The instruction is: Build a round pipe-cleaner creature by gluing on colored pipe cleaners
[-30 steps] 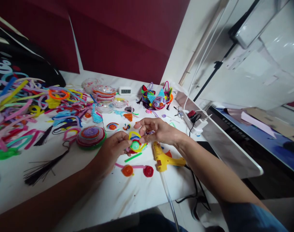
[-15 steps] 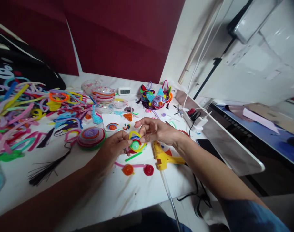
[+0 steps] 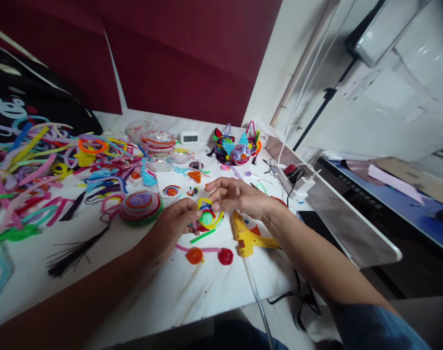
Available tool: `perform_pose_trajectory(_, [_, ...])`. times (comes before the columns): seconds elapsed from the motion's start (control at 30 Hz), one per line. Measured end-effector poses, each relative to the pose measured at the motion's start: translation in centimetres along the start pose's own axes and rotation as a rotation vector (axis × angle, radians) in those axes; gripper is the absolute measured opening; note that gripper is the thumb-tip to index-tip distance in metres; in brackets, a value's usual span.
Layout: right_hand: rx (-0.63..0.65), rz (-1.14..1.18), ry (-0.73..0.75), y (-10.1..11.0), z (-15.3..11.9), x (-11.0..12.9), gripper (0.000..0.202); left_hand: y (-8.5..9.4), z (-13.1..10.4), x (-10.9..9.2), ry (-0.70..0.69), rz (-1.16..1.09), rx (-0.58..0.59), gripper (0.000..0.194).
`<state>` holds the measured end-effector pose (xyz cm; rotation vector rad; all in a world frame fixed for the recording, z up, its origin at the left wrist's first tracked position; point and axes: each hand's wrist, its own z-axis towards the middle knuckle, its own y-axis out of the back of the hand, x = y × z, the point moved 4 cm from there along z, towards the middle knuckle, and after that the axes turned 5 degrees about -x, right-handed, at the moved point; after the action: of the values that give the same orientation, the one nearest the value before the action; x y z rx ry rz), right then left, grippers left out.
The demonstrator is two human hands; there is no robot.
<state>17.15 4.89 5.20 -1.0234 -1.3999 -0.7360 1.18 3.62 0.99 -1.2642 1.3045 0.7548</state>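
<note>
Between my two hands is a small coiled pipe-cleaner piece [image 3: 207, 218] with a pale green middle and yellow, blue and red around it. My left hand [image 3: 183, 215] pinches its left edge between thumb and fingers. From the upper right, the thumb and fingertips of my right hand [image 3: 231, 198] close on its yellow and blue strands. Just below lies a short green pipe cleaner [image 3: 203, 236]. A pink pipe cleaner [image 3: 211, 250] with an orange coil [image 3: 194, 255] and a red coil [image 3: 225, 256] rests nearer me. Under my right wrist lies a yellow glue gun [image 3: 247, 236] with a clear glue stick.
Loose pipe cleaners [image 3: 27, 180] pile up at the left. A layered coiled disc [image 3: 140, 206] and a black tassel [image 3: 73, 250] lie left of my hands. Finished colourful pieces [image 3: 239, 146] stand at the back. A power strip [image 3: 296, 182] and a phone [image 3: 321, 228] are at right.
The view has shifted slightly, so everything sits a little further right. Both hands keep nearly the same hold on the coiled piece.
</note>
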Motion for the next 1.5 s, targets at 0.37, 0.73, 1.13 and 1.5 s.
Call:
perform_pose_trajectory(0.37, [-0.050, 0.013, 0.025, -0.7, 0.2, -0.5, 0.045, 0.1, 0.0, 0.1, -0.041, 0.027, 0.025, 0.022])
perform_pose_trajectory(0.73, [-0.236, -0.032, 0.161, 1.3, -1.2, 2.3, 0.040, 0.6, 0.3, -0.6, -0.024, -0.196, 0.066, 0.017])
perform_pose_trajectory(1.13, [-0.492, -0.114, 0.148, 3.1, -5.8, -0.4, 0.037, 1.3, 1.0, -0.8, 0.135, -0.518, -0.054, 0.021])
perform_pose_trajectory(1.5, [-0.479, -0.342, 0.211, 1.3, -9.0, -1.6, 0.035, 2.1, 1.4, -0.5, -0.099, -0.582, 0.021, 0.008])
